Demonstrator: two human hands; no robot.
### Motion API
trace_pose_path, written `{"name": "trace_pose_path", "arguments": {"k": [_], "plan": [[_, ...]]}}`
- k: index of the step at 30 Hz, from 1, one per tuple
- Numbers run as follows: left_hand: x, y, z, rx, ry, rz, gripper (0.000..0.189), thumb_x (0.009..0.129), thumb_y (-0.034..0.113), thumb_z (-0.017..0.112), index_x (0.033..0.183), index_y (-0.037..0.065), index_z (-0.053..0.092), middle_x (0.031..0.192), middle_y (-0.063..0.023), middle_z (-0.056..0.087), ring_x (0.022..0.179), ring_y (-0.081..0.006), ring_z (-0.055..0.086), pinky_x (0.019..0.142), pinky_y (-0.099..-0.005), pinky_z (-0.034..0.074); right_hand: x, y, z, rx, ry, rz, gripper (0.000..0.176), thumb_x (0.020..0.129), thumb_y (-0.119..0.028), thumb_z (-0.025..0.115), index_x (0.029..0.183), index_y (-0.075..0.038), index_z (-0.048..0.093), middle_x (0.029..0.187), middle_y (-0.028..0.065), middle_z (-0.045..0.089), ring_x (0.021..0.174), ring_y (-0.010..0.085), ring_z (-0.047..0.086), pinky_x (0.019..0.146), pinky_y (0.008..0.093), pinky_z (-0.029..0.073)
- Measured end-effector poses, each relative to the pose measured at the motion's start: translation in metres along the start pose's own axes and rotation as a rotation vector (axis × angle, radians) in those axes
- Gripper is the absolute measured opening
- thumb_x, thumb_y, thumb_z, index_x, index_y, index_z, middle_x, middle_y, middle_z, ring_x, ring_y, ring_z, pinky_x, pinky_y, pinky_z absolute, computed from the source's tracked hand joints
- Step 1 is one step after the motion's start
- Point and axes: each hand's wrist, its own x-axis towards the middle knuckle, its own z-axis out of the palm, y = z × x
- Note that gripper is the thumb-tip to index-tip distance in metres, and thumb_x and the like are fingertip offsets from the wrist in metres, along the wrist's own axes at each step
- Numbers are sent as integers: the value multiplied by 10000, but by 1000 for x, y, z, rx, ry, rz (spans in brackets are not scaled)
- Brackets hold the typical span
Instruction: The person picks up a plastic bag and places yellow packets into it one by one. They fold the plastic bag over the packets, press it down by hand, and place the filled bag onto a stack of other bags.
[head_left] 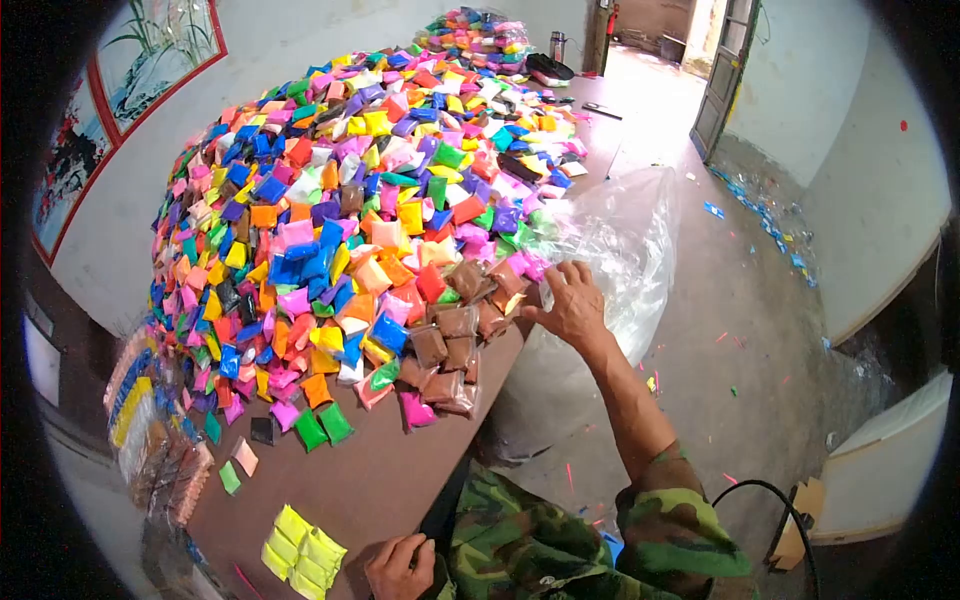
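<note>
A long brown table [390, 470] carries a big heap of small coloured packets [340, 200]. My right hand [570, 300] reaches out at the table's right edge, fingers spread, touching the edge of the heap beside a cluster of brown packets [455, 335] and the rim of a large clear plastic bag [610, 250]. It holds nothing that I can make out. My left hand [400, 567] rests at the near table edge with the fingers curled, close to a small stack of yellow packets [300, 552]. Camouflage sleeves cover my arms near the body.
The clear bag hangs off the table's right side over a concrete floor [740, 330] littered with scraps. Filled bags of packets [150, 440] lie at the table's left corner. A door [725, 70] stands at the far right, a metal flask [557, 45] at the table's far end.
</note>
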Motion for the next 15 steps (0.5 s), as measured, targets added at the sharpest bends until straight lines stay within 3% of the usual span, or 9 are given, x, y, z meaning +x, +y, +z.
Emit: {"name": "trace_pose_path", "arguments": {"k": [5,7,11,12,14,15], "plan": [[10,1,11,-53,-20,-13,93,945,136,779,980,51,790,955,-151,787,835,-350,752,745,-424,610,7,23,-3,31,195,14,378,867,-178,803,1221,-95,702,1295,135,647,1310,387,556,1026,465,537],[11,-2,2,-95,-20,-71,109,956,144,769,991,42,789,964,-163,785,854,-360,751,757,-432,609,5,19,-20,134,377,36,350,916,-74,724,1265,-78,694,1269,157,678,1210,393,622,1011,487,533],[12,-3,0,-195,-14,-167,145,974,167,755,1012,31,788,986,-186,783,896,-378,750,789,-443,609,8,22,-67,531,537,231,275,1045,-75,618,1308,-25,683,1190,140,728,983,215,709,820,323,559],[15,-1,-2,-230,-25,-178,146,973,166,756,1013,29,788,993,-186,784,903,-379,750,795,-442,609,6,14,-85,600,535,306,287,1077,-103,591,1329,10,668,1206,131,731,1014,138,685,783,273,550],[21,1,-9,-285,-48,-194,147,971,164,759,1015,27,787,1008,-187,785,917,-382,752,807,-440,610,-5,4,-98,603,637,212,279,1078,-82,580,1324,20,665,1234,142,724,1049,158,691,818,280,561],[19,-10,-1,-326,-73,-227,190,941,177,784,1067,35,782,1007,-168,784,881,-318,750,783,-392,604,-13,-2,-104,606,692,165,275,1078,-72,575,1321,24,663,1247,147,720,1067,169,694,835,283,566]]}}
